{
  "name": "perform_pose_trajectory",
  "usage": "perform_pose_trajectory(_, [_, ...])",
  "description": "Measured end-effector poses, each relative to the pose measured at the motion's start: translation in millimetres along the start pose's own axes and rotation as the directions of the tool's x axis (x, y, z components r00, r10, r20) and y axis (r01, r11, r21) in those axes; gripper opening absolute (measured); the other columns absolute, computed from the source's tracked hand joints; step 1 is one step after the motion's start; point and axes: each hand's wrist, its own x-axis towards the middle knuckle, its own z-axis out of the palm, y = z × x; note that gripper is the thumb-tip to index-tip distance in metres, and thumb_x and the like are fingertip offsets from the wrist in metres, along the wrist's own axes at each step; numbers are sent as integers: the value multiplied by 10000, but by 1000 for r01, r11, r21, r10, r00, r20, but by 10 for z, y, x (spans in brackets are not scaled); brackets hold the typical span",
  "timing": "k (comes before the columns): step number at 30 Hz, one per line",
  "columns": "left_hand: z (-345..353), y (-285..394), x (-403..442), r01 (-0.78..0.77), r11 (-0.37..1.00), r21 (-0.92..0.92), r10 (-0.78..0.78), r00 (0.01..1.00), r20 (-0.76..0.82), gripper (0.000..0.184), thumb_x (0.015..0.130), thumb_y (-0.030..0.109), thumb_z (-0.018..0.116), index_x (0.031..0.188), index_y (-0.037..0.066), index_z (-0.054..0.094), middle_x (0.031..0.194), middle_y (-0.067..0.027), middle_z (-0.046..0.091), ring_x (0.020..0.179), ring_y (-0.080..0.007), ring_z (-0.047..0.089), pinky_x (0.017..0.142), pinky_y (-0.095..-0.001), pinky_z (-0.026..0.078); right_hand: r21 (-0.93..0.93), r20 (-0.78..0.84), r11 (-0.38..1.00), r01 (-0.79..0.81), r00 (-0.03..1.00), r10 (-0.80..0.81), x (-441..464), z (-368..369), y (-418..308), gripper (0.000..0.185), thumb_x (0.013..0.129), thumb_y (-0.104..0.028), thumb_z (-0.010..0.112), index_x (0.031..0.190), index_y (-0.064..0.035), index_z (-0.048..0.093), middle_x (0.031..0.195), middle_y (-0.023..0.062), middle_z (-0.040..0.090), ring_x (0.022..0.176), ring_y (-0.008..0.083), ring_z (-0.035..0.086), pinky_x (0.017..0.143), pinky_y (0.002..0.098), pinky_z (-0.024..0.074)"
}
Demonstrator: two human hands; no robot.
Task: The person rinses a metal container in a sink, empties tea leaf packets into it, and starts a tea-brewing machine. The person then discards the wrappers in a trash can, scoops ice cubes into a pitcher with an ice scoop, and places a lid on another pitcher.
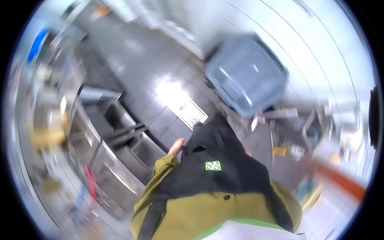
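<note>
L hand (176, 147) beside black apron (224, 176), prob. held in close to clear steel compartments (150, 152); blurred, can't tell if gripping. R hand (248, 153) mostly hidden, grip unclear. Apron's worn over olive top (200, 212), prob. for protection.

The apron (228, 172) is black with a green-and-white emblem (213, 165), the jacket (208, 212) olive green; the bin (248, 72) is blue-grey (its lid matching), the floor (128, 52) dark grey.

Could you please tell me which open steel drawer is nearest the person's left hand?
The lower drawer in the picture, close beside the left hand; the upper drawer is farther off.
</note>
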Motion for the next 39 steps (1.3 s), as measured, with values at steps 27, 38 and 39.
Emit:
perform_pose_trajectory(27, [5722,-5297,-1926,-448,113,-887,-582,694,-425,433,812,372,452,1159,117,499,1065,-59,561,943,-221,534,776,-461,400,-305,779,-210,929,370,506,-831,1464,435,243,877,-249,430,880,-58,581,785,64,604,669,160,568,566,272,432])
perform_pose_trajectory(38, [8551,-6694,-2202,-719,-572,-395,-778,628,-16,302,818,290,431,1014,84,529,845,-51,597,699,-188,569,642,-400,422,452,534,-231,862,-54,844,-2703,655,4545,238,907,-236,403,912,-64,567,820,48,607,677,146,570,565,252,436])
perform_pose_trajectory(39, [9107,-7254,-1050,-691,-648,-321,-713,698,-63,312,842,291,438,1061,80,502,1024,-77,583,723,-179,564,659,-385,451,284,532,-215,935,33,846,-3158,425,4765,216,905,-216,411,916,-68,569,809,34,600,660,133,553,566,252,433])
